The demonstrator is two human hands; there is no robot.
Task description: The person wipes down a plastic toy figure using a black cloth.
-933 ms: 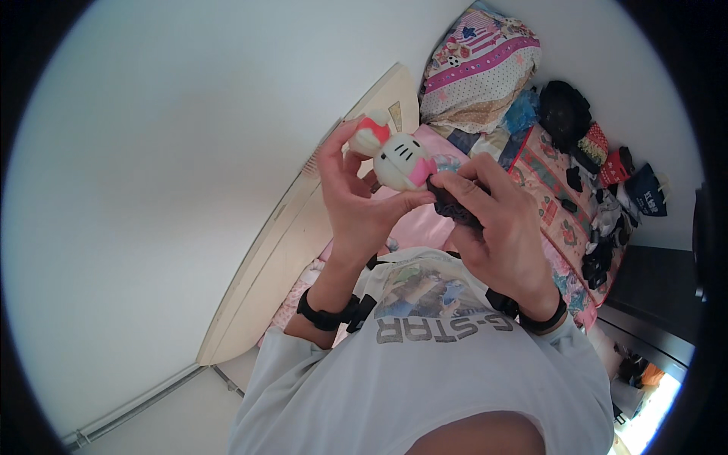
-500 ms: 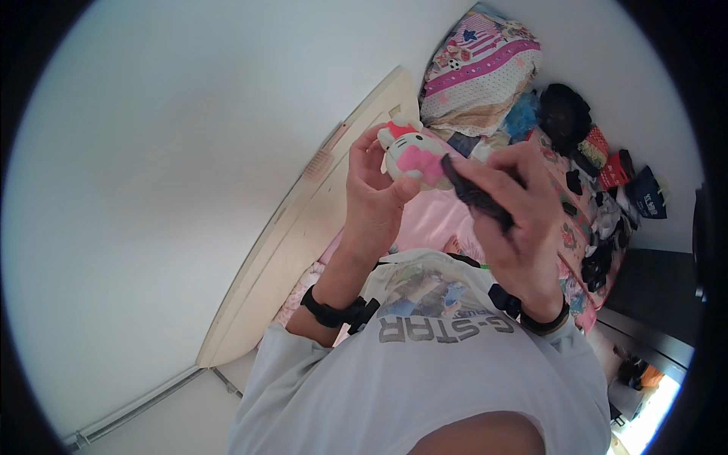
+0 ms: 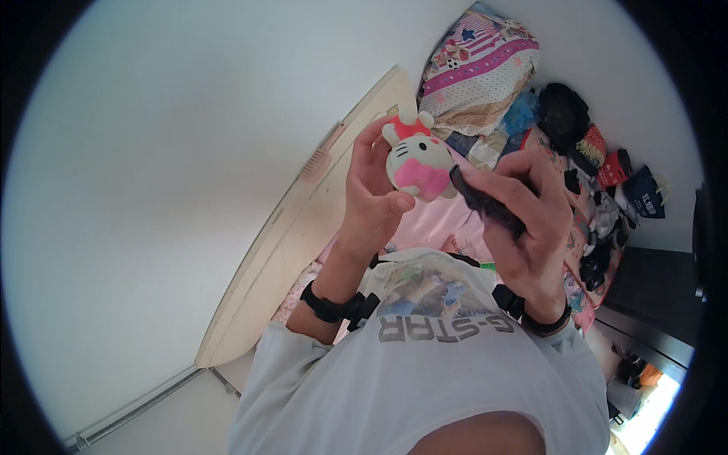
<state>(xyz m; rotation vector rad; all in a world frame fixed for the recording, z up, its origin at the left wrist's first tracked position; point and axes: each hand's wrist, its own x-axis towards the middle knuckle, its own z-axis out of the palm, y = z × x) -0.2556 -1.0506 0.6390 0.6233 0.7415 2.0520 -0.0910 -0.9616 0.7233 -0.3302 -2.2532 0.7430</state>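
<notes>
A small white cat-shaped toy figure [image 3: 419, 157] with a red bow and a pink body is in my left hand [image 3: 371, 193]. My fingers wrap behind it and the thumb presses near its base. My right hand [image 3: 527, 220] is closed on a crumpled dark cloth [image 3: 493, 208]. The tip of this cloth comes right up to the toy's right side; whether it touches cannot be told. Part of the cloth is hidden in the palm. Black bands circle both my wrists.
Beyond my hands lies a bed with pink bedding [image 3: 436, 225]. A pale headboard [image 3: 303, 227] runs along the white wall, with a pink comb [image 3: 316, 163] on its edge. A patterned pillow [image 3: 481, 72], a black hat-like item [image 3: 563, 115] and bags [image 3: 644, 193] lie farther off.
My right hand has drawn slightly right and down with the dark cloth, away from the toy's front. The toy has turned a little and shows more of its face.
</notes>
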